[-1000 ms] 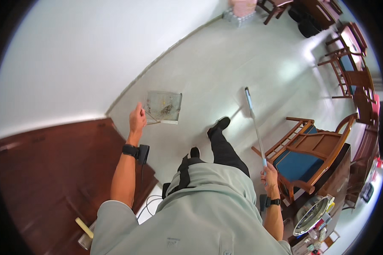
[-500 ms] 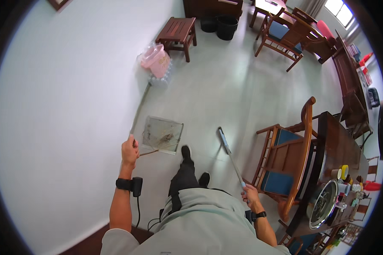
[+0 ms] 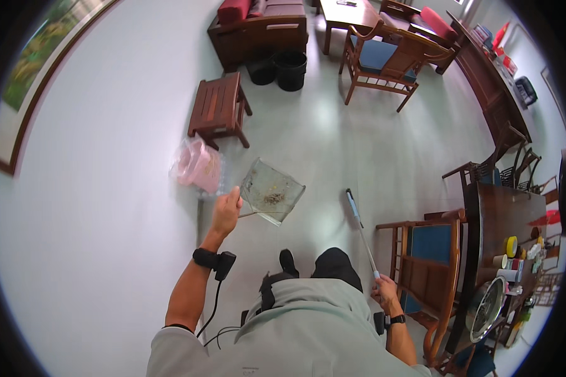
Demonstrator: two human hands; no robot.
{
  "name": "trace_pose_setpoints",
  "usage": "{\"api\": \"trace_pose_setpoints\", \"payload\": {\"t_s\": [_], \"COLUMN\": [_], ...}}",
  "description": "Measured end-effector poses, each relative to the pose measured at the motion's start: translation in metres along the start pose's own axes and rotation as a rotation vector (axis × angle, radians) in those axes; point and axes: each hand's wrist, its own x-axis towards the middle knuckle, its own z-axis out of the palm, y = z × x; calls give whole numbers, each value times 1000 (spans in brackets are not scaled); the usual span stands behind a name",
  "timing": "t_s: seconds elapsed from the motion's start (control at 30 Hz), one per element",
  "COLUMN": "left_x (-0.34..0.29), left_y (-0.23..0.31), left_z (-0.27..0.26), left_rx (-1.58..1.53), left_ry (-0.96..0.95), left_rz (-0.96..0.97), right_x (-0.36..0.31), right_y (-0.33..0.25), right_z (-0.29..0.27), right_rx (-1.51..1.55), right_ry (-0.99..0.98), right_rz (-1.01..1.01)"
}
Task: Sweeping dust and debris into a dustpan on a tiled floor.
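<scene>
My left hand [image 3: 225, 213] is closed around the handle of a translucent grey dustpan [image 3: 265, 178], which it carries out in front of me. A small heap of brown debris [image 3: 274, 198] lies in the pan. On the other side my right hand [image 3: 386, 290] grips the upper end of a long-handled broom [image 3: 353, 206]. Its narrow head is pale blue with a dark tip and reaches forward low over the floor. Whether the head has bristles or a blade is too small to tell. The pink bucket [image 3: 202, 171], wrapped in clear plastic, is close to my left hand.
A wooden stool [image 3: 215, 107] stands beyond the bucket along the left wall. Black bins [image 3: 290, 70] sit by a wooden sofa [image 3: 258, 39]. To my right are a wooden chair [image 3: 428, 270] and a dark table [image 3: 502, 201] bearing a steel tray [image 3: 487, 309], cups and tape.
I have walked forward, so the bucket, stool and bins are nearer. The dustpan has moved along with me and turned, and both hands keep their grips.
</scene>
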Motion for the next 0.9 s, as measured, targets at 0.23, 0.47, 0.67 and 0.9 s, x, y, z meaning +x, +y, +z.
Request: {"api": "trace_pose_setpoints", "payload": {"t_s": [0.23, 0.47, 0.67, 0.9], "left_x": [168, 338, 463, 619], "left_y": [70, 150, 211, 248], "left_z": [25, 48, 59, 72], "left_rx": [275, 436, 552, 667], "left_ry": [-101, -138, -169, -204], "left_rz": [182, 289, 327, 336], "right_x": [47, 126, 169, 235], "right_y": [-88, -207, -308, -400], "right_z": [56, 87, 104, 134], "right_rx": [9, 82, -4, 7], "right_ry": [109, 93, 71, 65], "right_rz": [35, 72, 113, 97]}}
